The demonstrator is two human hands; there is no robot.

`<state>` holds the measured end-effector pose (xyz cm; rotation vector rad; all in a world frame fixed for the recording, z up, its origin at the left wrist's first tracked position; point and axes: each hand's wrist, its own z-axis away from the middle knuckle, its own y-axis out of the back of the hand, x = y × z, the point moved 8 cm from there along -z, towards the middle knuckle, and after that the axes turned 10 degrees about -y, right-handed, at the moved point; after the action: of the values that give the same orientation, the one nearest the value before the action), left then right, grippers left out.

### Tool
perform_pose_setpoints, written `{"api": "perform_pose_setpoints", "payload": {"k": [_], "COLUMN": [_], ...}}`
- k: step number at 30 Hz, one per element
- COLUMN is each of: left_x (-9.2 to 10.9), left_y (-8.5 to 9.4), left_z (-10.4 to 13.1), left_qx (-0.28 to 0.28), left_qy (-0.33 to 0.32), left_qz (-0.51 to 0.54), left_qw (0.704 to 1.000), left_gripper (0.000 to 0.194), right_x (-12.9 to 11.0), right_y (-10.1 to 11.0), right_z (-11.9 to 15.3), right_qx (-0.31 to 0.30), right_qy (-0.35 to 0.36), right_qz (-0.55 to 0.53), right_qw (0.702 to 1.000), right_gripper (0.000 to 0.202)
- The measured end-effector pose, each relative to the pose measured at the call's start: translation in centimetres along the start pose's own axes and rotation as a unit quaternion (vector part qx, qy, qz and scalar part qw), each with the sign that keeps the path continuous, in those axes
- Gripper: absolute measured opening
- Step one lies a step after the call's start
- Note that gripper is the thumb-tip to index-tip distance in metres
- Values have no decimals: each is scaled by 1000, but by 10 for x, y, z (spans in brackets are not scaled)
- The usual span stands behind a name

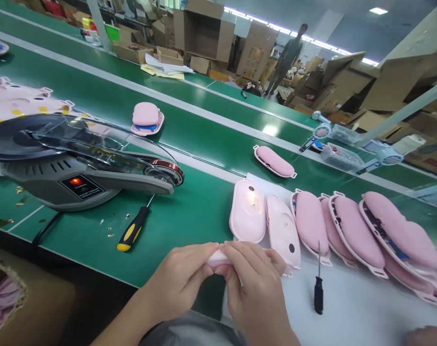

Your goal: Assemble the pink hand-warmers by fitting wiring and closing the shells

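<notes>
My left hand (184,276) and my right hand (252,276) meet at the table's front edge. Thumbs and fingers of both are closed on a pink plastic shell (218,260), mostly covered by them. Just beyond stands a rounded pink housing (247,211) with a glowing spot and a dark round hole. A second pink housing (283,233) leans beside it, close to my right fingers. Rightward, several pink shells (310,221) stand tilted in a row, some showing dark and blue parts inside. A black-handled screwdriver (318,294) lies on the white sheet (297,307).
At left stands a grey machine (77,178) with a reel and a red light. A yellow-and-black screwdriver (134,228) lies before it. Pink cases (146,115) sit on the green conveyor (204,139). A blurred hand (425,336) shows at bottom right; a person (288,55) stands far back.
</notes>
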<state>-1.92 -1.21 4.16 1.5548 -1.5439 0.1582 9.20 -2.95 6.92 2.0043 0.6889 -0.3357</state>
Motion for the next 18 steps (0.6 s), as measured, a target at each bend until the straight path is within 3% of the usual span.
{"api": "perform_pose_setpoints", "payload": {"k": [4,6,9,12,18], "left_x": [-7,-6,6,18,21], "left_y": [7,8,0,-16,-19], "left_z": [12,18,17,6,-7], "left_qx": [20,31,33,41,173], "left_qy": [43,50,27,1,36], "left_qz": [-55,-125,-236,-290,-257], "left_qw": [997,990,971,956,950], "left_gripper": [26,31,36,30,21], "right_x": [9,22,33,29,26], "right_y": [8,14,17,15,19], "right_z": [4,10,21,29,22], "right_qx": [-30,-31,-23,17,109], "right_qy": [57,43,15,16,-38], "right_qz": [76,87,40,26,8], "right_qw": [995,995,999,999,993], "right_gripper": [24,28,21,20,19]}}
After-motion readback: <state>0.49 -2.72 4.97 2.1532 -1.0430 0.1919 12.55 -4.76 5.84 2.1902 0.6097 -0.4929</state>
